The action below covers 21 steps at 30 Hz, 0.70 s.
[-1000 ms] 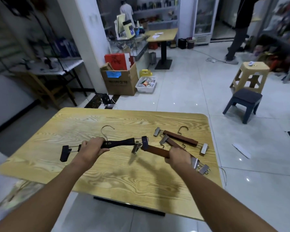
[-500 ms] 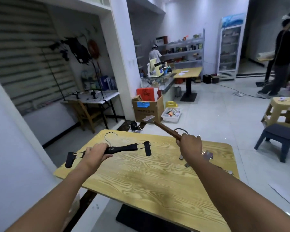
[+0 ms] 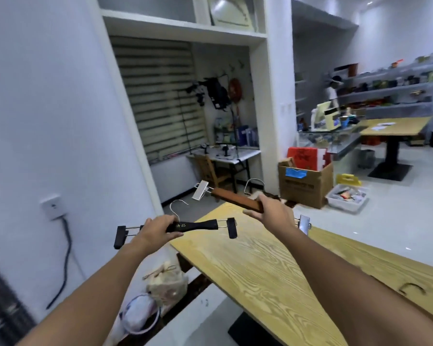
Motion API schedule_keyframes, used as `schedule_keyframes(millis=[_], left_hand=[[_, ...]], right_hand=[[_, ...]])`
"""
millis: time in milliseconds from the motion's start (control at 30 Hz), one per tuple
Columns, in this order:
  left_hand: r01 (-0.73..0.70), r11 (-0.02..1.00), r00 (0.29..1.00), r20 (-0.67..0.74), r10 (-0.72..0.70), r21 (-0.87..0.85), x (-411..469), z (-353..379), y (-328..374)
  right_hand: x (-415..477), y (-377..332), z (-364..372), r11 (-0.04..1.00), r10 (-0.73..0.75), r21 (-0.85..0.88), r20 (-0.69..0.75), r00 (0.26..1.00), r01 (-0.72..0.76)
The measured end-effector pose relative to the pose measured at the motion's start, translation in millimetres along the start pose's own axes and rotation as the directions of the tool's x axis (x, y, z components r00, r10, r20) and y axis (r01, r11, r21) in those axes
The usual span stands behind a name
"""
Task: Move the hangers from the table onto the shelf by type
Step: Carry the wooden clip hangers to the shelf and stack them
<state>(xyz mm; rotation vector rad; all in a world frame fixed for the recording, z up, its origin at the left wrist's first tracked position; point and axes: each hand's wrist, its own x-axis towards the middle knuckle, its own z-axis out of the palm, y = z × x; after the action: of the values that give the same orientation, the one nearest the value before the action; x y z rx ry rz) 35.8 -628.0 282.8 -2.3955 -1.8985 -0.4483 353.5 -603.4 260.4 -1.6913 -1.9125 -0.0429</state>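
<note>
Carry step judged in hand: black hanger (image 3: 198,226) is clamped in curled fingers of left hand (image 3: 155,231), brown wooden hanger (image 3: 235,197) likewise in right hand (image 3: 273,213), both held in air by bench (image 3: 260,270) corner; next, each to be shelved w/ its own type.

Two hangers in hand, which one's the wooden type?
The brown wooden hanger with silver metal clips, gripped by the right hand. The black hanger in the left hand has black clips.
</note>
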Motion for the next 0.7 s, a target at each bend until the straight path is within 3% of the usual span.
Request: schedule_keyframes(millis=[300,700], left_hand=[[0.360,0.932,0.930,-0.058,-0.363,-0.046,-88,-43,-22],[0.693,0.718,0.720,-0.100,-0.687,0.059,-257,-91,-7]], right_hand=[[26,-75,23,0.918,-0.348,0.214,0.023,0.937,0.335],[-38,-190,35,0.717,-0.644,0.394,0.055,0.763,0.576]])
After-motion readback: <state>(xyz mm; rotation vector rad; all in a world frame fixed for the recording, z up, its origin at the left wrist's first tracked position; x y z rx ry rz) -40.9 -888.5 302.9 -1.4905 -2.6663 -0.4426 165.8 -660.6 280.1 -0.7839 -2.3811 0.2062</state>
